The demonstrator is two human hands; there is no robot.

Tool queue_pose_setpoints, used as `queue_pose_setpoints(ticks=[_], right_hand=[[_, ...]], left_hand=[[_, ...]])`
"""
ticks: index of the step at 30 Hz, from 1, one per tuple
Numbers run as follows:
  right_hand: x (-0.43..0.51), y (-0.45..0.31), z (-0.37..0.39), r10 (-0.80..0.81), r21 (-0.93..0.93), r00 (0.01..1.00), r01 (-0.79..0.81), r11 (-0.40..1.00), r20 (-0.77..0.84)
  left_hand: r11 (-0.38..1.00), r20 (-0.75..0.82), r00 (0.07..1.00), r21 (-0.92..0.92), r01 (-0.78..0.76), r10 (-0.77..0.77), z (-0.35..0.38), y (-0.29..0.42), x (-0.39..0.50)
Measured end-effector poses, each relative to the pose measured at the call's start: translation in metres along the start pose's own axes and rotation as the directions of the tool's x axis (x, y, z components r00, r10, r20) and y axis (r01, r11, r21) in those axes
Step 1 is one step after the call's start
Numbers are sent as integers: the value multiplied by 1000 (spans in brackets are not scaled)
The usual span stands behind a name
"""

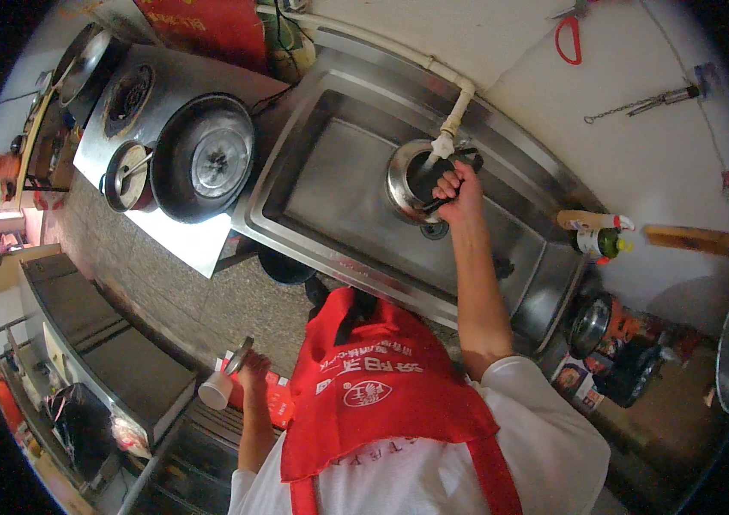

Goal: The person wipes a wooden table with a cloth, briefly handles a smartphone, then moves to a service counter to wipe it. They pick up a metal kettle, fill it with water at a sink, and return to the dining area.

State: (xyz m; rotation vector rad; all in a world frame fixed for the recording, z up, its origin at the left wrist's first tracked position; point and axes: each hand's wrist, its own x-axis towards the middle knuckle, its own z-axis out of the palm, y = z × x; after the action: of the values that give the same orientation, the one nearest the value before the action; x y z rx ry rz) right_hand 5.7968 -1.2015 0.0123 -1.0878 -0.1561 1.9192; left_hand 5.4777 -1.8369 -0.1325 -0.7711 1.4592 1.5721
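Observation:
My right hand [456,190] grips the black handle of a stainless steel kettle [401,183] over the sink [351,187]. The kettle's open mouth is beneath a tap with a white valve [443,147]; a pale streak runs from the tap into the mouth, and whether it is water or spout is hard to tell. Low at my left side, my left hand [255,371] holds a round metal lid [239,356], seen nearly edge-on. A white paper cup [215,391] shows right by that hand; what supports it is unclear. I wear a red apron [377,386].
Left of the sink, a stove [177,71] bears a large wok [203,158] and a pot with a ladle [127,175]. Bottles [596,241] stand by the sink's right end. Red-handled scissors [568,40] hang on the wall. A grey-topped cabinet [136,373] is at lower left.

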Motion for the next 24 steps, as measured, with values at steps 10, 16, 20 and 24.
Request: queue_pose_setpoints(ticks=[10, 16, 20, 24], right_hand=[[0, 5, -3, 27, 17, 999, -27, 999, 19], [-1, 5, -5, 24, 23, 1000, -24, 999, 18], [-3, 5, -5, 38, 31, 999, -39, 999, 13], [-3, 7, -5, 20, 25, 1000, -20, 999, 3]], left_hand=[[990, -17, 998, 133, -52, 54, 27, -4, -23], [939, -2, 988, 310, -146, 154, 51, 0, -42], [990, 55, 996, 120, -70, 63, 47, 3, -30], [993, -3, 998, 105, -60, 61, 39, 1, -14]])
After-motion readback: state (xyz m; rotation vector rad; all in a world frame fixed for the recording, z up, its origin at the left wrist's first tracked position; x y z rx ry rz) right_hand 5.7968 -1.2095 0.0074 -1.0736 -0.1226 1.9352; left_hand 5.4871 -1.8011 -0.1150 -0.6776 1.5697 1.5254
